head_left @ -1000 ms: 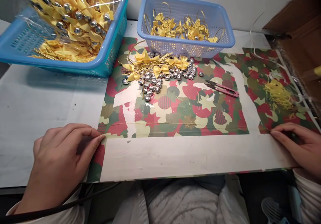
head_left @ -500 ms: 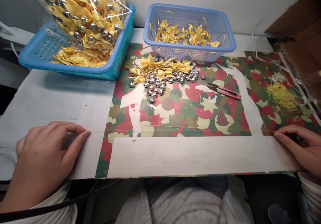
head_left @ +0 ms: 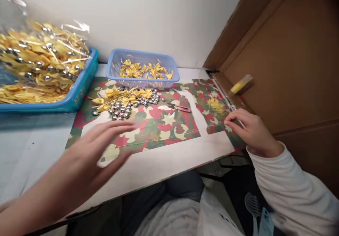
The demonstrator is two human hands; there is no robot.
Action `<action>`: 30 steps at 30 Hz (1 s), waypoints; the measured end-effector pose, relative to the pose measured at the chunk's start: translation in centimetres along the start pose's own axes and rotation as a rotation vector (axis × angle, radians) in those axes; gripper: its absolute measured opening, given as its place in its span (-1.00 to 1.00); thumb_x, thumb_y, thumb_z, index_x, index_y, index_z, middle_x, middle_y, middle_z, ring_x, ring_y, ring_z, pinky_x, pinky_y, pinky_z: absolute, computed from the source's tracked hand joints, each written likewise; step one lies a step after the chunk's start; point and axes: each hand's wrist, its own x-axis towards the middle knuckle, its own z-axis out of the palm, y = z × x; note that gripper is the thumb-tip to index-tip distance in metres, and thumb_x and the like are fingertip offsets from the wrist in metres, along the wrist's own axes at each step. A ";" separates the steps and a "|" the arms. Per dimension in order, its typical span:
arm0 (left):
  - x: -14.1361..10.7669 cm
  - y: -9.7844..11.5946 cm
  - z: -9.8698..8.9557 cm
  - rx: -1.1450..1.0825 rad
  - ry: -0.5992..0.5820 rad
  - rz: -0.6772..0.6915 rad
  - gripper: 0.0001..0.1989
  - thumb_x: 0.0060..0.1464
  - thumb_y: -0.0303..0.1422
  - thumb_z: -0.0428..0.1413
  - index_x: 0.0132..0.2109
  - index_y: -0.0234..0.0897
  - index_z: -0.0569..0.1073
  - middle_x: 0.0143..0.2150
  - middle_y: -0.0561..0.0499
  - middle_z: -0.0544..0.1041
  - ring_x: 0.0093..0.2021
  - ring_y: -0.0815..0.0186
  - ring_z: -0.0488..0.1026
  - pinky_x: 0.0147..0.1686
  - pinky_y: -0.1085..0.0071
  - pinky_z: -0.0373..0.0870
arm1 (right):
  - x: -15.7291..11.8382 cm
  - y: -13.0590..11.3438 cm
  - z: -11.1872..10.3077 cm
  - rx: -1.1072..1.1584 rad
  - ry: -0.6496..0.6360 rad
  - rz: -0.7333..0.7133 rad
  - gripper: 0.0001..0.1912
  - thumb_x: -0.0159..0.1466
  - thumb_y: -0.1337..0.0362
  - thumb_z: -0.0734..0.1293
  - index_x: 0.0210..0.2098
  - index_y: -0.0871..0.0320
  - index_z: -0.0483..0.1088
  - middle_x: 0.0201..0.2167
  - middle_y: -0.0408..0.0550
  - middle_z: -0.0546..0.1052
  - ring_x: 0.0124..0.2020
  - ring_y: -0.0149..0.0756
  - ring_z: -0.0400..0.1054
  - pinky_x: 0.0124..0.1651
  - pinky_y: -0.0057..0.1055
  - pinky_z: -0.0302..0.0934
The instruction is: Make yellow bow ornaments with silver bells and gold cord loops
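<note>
One pair of snips (head_left: 182, 108) lies beyond two hands (head_left: 82, 162) (head_left: 250, 130).

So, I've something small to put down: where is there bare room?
Bare: the pale strip along the patterned sheet's near side, right of the left hand; and white tabletop left of the sheet, before the large basket. Crowded: silver beads and yellow bows before the smaller basket; yellow threads by the right hand.

The right sleeve (head_left: 291, 186) is off-white, long and wrinkled, ending in a plain cuff (head_left: 268, 162). The top (head_left: 174, 218) is pale grey with darker wavy lines, beside a white layer (head_left: 212, 207) bearing small dark marks. The trousers (head_left: 182, 186) are dark. The left hand (head_left: 87, 162) and right hand (head_left: 246, 128) are bare.
</note>
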 end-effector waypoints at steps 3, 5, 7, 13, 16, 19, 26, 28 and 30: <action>7.7 6.3 0.9 -0.269 -0.133 0.190 -0.62 0.25 -0.20 0.03 0.17 -0.17 0.35 0.16 -0.12 0.46 0.13 0.16 0.42 0.10 0.24 0.36 | 3.2 -2.7 -3.6 -0.042 0.030 -0.219 -0.82 0.35 0.26 0.24 -0.40 0.06 0.36 -0.45 -0.11 0.48 -0.35 -0.24 0.33 -0.22 -0.28 0.21; 11.9 9.0 1.0 -0.499 -0.225 0.178 -0.58 0.24 -0.11 0.02 0.15 -0.21 0.38 0.19 -0.16 0.44 0.11 0.16 0.43 0.01 0.26 0.42 | 5.1 -4.5 -5.8 -0.065 0.042 -0.344 -0.82 0.35 0.25 0.25 -0.40 0.07 0.36 -0.41 -0.11 0.48 -0.34 -0.24 0.33 -0.21 -0.28 0.20; 14.8 10.7 0.7 -0.751 -0.394 0.135 -0.57 0.25 -0.06 -0.03 0.06 -0.25 0.43 0.10 -0.16 0.50 0.07 0.16 0.45 -0.03 0.26 0.43 | 6.7 -5.9 -7.7 -0.099 0.056 -0.453 -0.83 0.35 0.25 0.25 -0.38 0.09 0.37 -0.41 -0.11 0.47 -0.33 -0.26 0.32 -0.20 -0.29 0.18; 16.0 14.0 -1.6 -1.083 -0.509 0.076 -0.71 0.28 -0.21 0.02 -0.27 -0.35 0.46 -0.37 -0.02 0.46 -0.43 0.43 0.35 -0.38 0.45 0.31 | 8.5 -8.8 -11.1 -0.133 -0.001 -0.594 -0.84 0.34 0.32 0.24 -0.37 0.14 0.38 -0.39 -0.10 0.47 -0.29 -0.32 0.27 -0.19 -0.36 0.14; 14.7 14.7 -2.4 -1.175 -0.434 0.034 -0.73 0.23 -0.29 0.10 -0.41 -0.36 0.41 -0.54 0.09 0.27 -0.54 0.49 0.17 -0.53 0.52 0.15 | 8.6 -9.9 -11.7 -0.103 -0.043 -0.584 -0.86 0.30 0.37 0.26 -0.40 0.17 0.37 -0.41 -0.08 0.47 -0.32 -0.36 0.25 -0.23 -0.39 0.12; 13.7 14.7 -2.7 -1.207 -0.367 0.020 -0.70 0.18 -0.28 0.13 -0.46 -0.33 0.33 -0.56 0.13 0.18 -0.57 0.51 0.11 -0.57 0.55 0.10 | 8.7 -10.6 -11.9 -0.021 -0.055 -0.516 -0.88 0.28 0.35 0.30 -0.41 0.19 0.37 -0.42 -0.07 0.46 -0.34 -0.37 0.24 -0.25 -0.39 0.12; 12.5 13.1 -2.7 -1.250 -0.226 -0.020 -0.62 0.10 -0.25 0.18 -0.51 -0.27 0.17 -0.59 0.19 0.07 -0.61 0.54 0.00 -0.60 0.59 0.07 | 10.5 -9.4 -9.8 0.700 -0.172 -0.233 -0.85 0.21 0.22 0.39 -0.37 0.21 0.45 -0.13 0.05 0.57 -0.09 -0.29 0.41 0.04 -0.30 0.22; 12.5 12.6 -2.3 -1.259 -0.188 -0.036 -0.61 0.08 -0.25 0.19 -0.51 -0.26 0.15 -0.59 0.22 0.01 -0.62 0.55 -0.07 -0.63 0.60 -0.01 | 10.9 -9.0 -8.4 0.906 -0.183 -0.167 -0.80 0.16 0.17 0.45 -0.38 0.19 0.47 -0.14 0.03 0.59 -0.05 -0.28 0.43 0.07 -0.30 0.23; 12.5 12.1 -1.7 -1.263 -0.156 -0.055 -0.60 0.06 -0.23 0.19 -0.50 -0.25 0.13 -0.59 0.24 -0.02 -0.62 0.55 -0.10 -0.64 0.60 -0.04 | 11.1 -9.1 -6.7 1.095 -0.170 -0.111 -0.76 0.14 0.11 0.47 -0.36 0.17 0.49 -0.14 0.00 0.59 -0.06 -0.31 0.44 0.07 -0.33 0.25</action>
